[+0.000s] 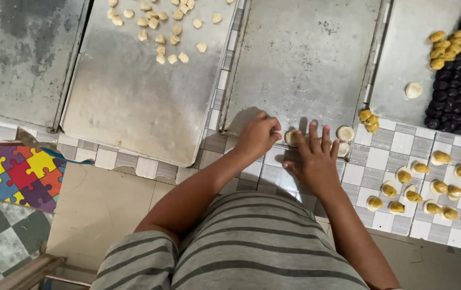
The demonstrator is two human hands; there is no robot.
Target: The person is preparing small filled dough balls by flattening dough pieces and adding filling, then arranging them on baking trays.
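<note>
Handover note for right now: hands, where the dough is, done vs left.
Left hand: fingers closed, pinching a small pale dough piece at the near edge of the middle metal baking tray.
Right hand: open, flat beside round pale dough discs.
Done: dough rounds topped with yellow filling sit on the checked tile to the right.
Left: small pale dough lumps on the left tray, dark dates far right.

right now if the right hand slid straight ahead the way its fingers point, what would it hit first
The right hand points up the picture, and its fingers already reach the dough pieces at the near edge of the middle metal tray. Those likely come first, then bare tray.
</note>
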